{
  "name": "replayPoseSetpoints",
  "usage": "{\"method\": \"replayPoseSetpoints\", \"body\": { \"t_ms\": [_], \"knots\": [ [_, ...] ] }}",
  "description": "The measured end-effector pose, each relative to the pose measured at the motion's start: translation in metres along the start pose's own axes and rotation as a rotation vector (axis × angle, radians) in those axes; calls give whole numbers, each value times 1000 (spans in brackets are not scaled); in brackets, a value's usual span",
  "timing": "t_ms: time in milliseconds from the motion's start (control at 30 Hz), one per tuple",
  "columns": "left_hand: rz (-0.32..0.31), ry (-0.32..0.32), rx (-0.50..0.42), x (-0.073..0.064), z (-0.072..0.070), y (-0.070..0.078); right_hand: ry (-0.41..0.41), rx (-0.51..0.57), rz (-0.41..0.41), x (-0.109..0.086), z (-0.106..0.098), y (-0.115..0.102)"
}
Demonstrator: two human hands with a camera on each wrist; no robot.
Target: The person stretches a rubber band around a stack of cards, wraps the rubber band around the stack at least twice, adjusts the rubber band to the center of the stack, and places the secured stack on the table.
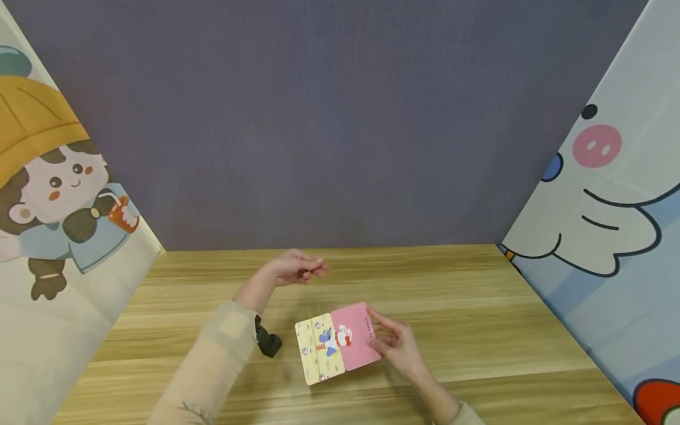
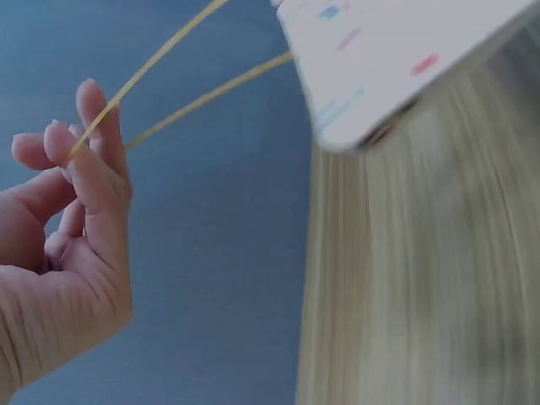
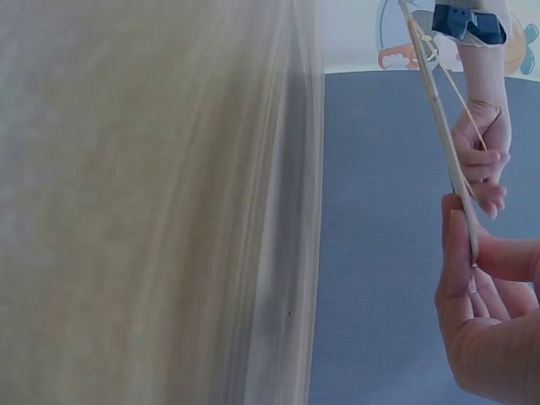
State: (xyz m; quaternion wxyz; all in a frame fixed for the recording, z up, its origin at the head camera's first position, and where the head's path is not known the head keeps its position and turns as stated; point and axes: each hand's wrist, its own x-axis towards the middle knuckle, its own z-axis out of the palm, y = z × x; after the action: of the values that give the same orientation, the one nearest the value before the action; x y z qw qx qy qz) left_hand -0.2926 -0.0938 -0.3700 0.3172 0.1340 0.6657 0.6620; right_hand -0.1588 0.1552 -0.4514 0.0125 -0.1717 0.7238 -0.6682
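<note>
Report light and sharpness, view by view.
Head: the pink-and-yellow board is well lit, with soft faint shadows on the wooden tabletop. Left wrist: left hand and yellow band fairly clear, board washed out, tabletop smeared. Right wrist: tabletop blurred and hazy, right hand sharper.

The frame's top is filled by a grey wall (image 1: 329,118); the sides by cartoon panels (image 1: 632,100); the bottom by a table (image 1: 462,283).

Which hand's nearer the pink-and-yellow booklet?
Right. The right hand grips the booklet at its pink end; the left hand is apart, above it in the head view, holding a yellow band stretched from it.
</note>
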Motion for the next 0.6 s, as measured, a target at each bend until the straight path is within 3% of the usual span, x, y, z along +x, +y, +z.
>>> {"method": "replayPoseSetpoints", "body": {
  "t_ms": [267,467,600],
  "knots": [
    [-137,-134,177,-7,-7,9,-3,-3,-44,-1,2,4],
    [-136,-243,284,-11,-5,12,-11,7,-57,-1,2,-2],
    [-124,-302,298,-12,-5,13,-16,11,-53,-2,2,-4]
  ]
}}
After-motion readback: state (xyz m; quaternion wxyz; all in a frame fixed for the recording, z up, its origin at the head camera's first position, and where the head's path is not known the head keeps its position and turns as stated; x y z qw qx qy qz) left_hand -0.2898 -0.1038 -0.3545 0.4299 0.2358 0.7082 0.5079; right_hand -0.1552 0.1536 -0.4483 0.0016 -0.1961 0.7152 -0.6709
